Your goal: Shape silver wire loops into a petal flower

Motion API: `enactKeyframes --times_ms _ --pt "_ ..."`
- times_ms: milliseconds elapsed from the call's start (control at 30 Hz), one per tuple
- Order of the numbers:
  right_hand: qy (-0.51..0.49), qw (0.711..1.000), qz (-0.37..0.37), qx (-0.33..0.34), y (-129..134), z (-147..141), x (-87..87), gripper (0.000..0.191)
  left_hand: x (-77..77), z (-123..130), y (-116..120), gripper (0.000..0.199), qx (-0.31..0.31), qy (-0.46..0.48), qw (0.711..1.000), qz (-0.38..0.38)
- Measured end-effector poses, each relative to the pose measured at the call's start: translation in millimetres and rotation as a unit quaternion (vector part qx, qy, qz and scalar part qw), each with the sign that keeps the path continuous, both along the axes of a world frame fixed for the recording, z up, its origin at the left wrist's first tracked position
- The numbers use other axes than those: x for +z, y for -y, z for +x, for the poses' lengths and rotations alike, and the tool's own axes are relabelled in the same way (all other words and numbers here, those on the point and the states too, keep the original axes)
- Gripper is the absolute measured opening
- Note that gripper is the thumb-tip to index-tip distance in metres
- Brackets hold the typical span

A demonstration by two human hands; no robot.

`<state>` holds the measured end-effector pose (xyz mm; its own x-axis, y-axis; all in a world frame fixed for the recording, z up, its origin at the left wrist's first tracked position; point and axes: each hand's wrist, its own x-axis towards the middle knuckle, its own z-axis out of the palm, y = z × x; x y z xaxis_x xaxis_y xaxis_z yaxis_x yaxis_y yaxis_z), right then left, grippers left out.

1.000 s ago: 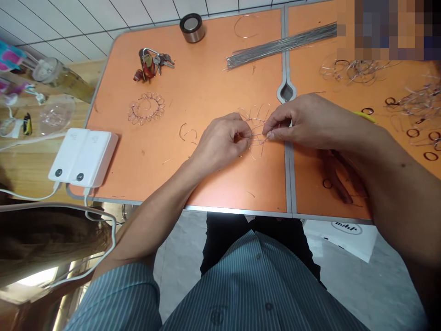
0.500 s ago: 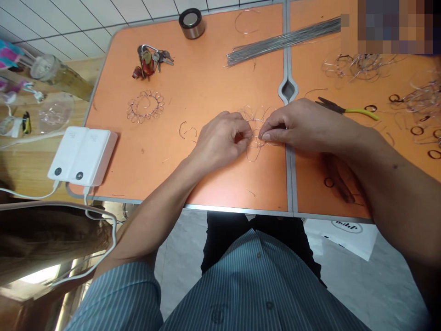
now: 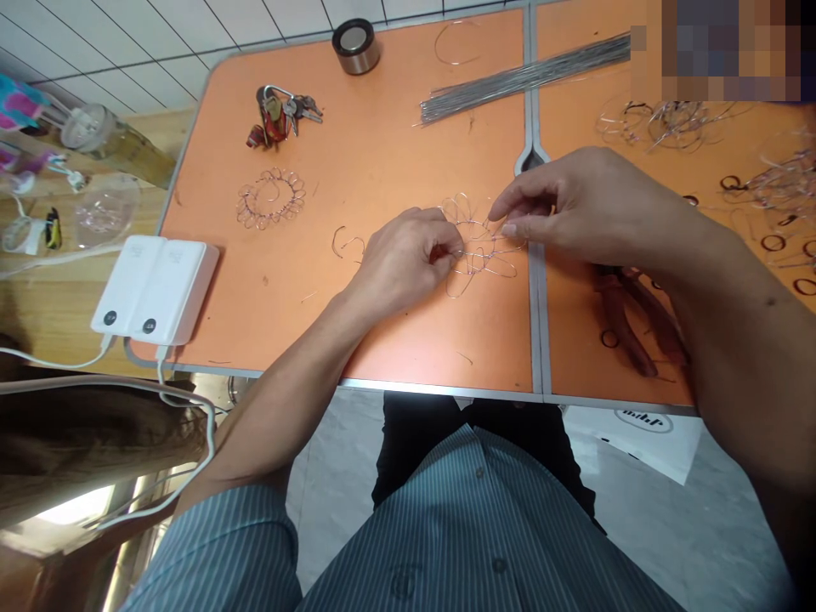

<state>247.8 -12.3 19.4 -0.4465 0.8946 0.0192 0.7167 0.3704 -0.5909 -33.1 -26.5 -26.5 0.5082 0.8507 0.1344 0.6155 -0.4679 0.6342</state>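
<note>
"So, where's the wire ring?"

"On the table, midway between its near and far edges, just left of the seam."

"And the fingers?"

"The left hand pinches the ring's left side. The right hand has thumb and forefinger narrowly parted at its right side; whether they grip wire, I can't tell."

"Nearby?"

"Pliers by the near edge, keys toward the far left corner."

Pliers part-hidden; wirework seemingly too
</note>
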Motion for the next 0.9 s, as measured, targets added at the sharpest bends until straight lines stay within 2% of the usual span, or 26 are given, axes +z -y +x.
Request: enactKeyframes --times_ms 233,367,467,567,733,900 --pt "0.038 0.998 0.008 -0.043 -1.4 2.8 1.1 0.021 -3.8 -8.5 -5.1 0.022 0.004 -0.036 0.998 0.043" --pt "0.095 0.993 -0.032 -0.059 0.0 -1.9 5.4 0.03 -7.9 -13.9 -8.5 0.025 0.002 -0.069 0.995 0.071" --pt "0.114 0.99 -0.058 -0.054 -0.3 -0.8 6.5 0.022 -10.0 -16.5 -10.7 0.025 -0.001 -0.092 0.992 0.084" --pt "0.106 0.992 -0.056 -0.041 -4.1 4.4 -0.1 0.008 -11.9 -17.9 -12.6 0.025 -0.004 -0.099 0.991 0.091" --pt "0.114 0.992 -0.051 -0.007 -10.9 8.5 -13.5 0.016 -15.3 -18.4 -13.8 0.024 -0.008 -0.089 0.991 0.099" --pt "0.123 0.991 -0.053 -0.005 -9.9 3.5 -14.6 0.016 -17.3 -18.2 -12.7 0.023 -0.003 -0.084 0.991 0.103"
